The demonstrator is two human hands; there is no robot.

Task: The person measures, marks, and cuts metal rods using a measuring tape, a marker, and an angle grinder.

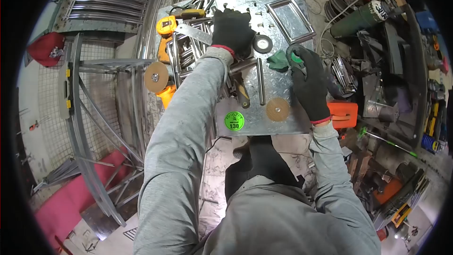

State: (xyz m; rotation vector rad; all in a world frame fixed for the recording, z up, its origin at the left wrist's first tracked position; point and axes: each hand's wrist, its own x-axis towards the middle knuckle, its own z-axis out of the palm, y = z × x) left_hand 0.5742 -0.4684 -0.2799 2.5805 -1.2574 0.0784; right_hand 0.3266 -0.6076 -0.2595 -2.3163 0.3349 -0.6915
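Note:
My left hand point(232, 30), in a black glove, is over the metal pieces point(186, 49) at the left of the metal-topped table point(292, 118). Its fingers curl downward, and whatever they hold is hidden. My right hand point(311, 82), also gloved, grips a dark round disc with a green centre point(296, 56) at the table's right side. Beside that disc lies a crumpled green piece point(278, 61). Between my hands are a black roll of tape point(262, 43) and a metal tube point(261, 81). Nearer me lie a brown disc point(278, 109) and a round green label point(234, 121).
An orange tape measure point(166, 25) and a grinder with a brown disc point(156, 77) are at the left edge. A rectangular metal frame point(290, 19) lies at the back right. A metal stand point(78, 113) is to the left, a gas cylinder point(361, 20) to the right.

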